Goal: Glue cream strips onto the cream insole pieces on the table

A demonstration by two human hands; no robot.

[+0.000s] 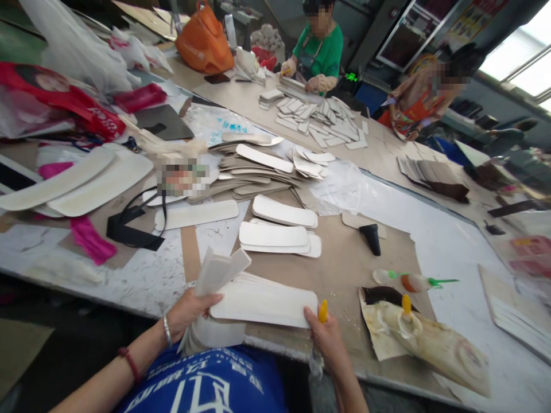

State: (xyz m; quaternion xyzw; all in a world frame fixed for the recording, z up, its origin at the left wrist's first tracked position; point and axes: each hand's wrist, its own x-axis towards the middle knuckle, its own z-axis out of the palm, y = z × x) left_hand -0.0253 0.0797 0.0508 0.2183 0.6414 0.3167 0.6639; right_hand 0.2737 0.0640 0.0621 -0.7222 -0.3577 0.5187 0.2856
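Observation:
My left hand (191,310) is closed around a fanned bundle of pale strips (217,271), its thumb on the left end of a long white strip (267,302) with rounded corners. More strips lie under that one. My right hand (328,335) pinches the strip's right end. A yellow tip (322,311) sticks up from the same hand and some clear plastic hangs below it; the body of that tool is hidden by my fingers. Just beyond my hands are two small stacks of similar white strips, a front stack (273,235) and a back stack (284,211).
A stained, yellow-tipped container (430,338) lies at the right, near small squeeze bottles (402,280) and a black cone-shaped piece (371,238). Larger strip piles (258,172) stand farther back. Bags and an orange handbag (205,40) are at left. Two co-workers sit across the table.

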